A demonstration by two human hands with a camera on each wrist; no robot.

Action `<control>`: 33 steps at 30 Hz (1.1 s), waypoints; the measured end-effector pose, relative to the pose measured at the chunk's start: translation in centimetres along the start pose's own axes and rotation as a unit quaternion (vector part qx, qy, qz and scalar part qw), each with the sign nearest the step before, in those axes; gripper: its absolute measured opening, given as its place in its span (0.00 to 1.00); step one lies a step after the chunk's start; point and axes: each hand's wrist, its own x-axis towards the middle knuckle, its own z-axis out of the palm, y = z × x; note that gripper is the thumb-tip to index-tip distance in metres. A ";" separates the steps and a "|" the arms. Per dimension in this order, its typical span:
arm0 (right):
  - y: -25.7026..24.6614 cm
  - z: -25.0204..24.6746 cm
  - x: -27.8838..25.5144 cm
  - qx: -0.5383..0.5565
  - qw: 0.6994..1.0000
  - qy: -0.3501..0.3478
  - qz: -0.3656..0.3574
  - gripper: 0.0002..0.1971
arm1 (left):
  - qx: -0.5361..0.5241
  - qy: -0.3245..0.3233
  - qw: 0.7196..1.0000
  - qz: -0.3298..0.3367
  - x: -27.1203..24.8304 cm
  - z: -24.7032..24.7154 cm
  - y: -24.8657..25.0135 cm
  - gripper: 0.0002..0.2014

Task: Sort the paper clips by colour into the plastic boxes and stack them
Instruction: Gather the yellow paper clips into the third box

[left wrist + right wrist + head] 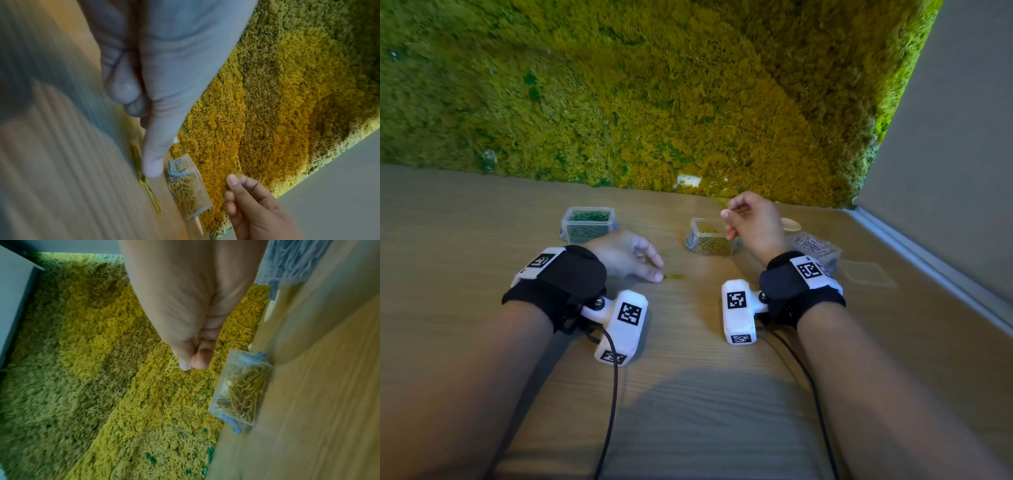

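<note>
My right hand [726, 219] is raised over the open box of yellow clips [710, 238] and pinches one yellow paper clip [171, 367] between thumb and forefinger. The box [242, 392] sits by the moss wall. My left hand [655, 269] is low on the table, its thumb tip [151, 168] pressing on yellow clips [153, 198] that lie flat on the wood [675, 276]; its other fingers are loosely curled. A closed box of green clips [588, 222] stands behind the left hand. A box of white clips [815, 248] stands to the right of the right wrist.
A clear lid [868, 273] lies flat at the right, near the grey wall. A pale round thing [791, 224] sits behind the white clip box. The moss wall [688, 102] closes the back of the wooden table [688, 394].
</note>
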 end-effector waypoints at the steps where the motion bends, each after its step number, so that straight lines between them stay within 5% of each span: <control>1: 0.2 0.1 0.0 -0.017 1.000 -0.009 0.010 0.01 | 0.010 -0.008 1.000 -0.005 0.0 0.1 0.0 0.10; 5: 0.6 0.2 0.3 -0.051 0.998 -0.032 0.034 0.09 | 0.026 -0.014 1.000 -0.006 0.2 0.3 0.1 0.06; 8: -0.2 0.1 0.1 -0.101 0.995 -0.011 -0.016 0.09 | 0.052 -0.021 0.998 -0.007 0.2 0.5 0.3 0.05; 10: -1.4 0.5 -0.7 -0.078 0.993 -0.087 -0.031 0.06 | 0.032 -0.014 0.999 -0.021 0.2 0.3 0.2 0.05; 13: -3.0 1.9 -2.3 -0.119 0.953 -0.280 -0.002 0.06 | -0.170 0.023 0.983 -0.058 0.1 -0.2 -0.2 0.06; 16: -2.7 3.0 -2.8 -0.202 0.915 -0.349 -0.009 0.10 | -0.397 0.084 0.909 -0.092 0.3 -0.8 -0.6 0.07; 21: -2.5 3.3 -2.5 -0.240 0.898 -0.368 -0.001 0.01 | -0.241 0.174 0.950 -0.098 0.4 -1.1 -0.6 0.15; 24: -2.7 3.1 -2.6 -0.256 0.892 -0.373 -0.013 0.07 | -0.106 0.175 0.975 -0.090 0.6 -0.9 -1.1 0.12; 27: -2.4 2.6 -2.2 -0.210 0.922 -0.326 -0.018 0.05 | -0.050 0.197 0.975 -0.094 1.1 -1.4 -1.7 0.05; 30: -1.7 1.9 -1.2 -0.037 0.993 -0.112 -0.021 0.05 | -0.002 0.186 0.977 -0.106 0.8 -1.7 -1.5 0.06; 33: -0.8 1.0 -0.3 -0.013 0.999 0.026 -0.017 0.05 | 0.035 0.154 0.983 -0.099 0.7 -1.4 -1.4 0.12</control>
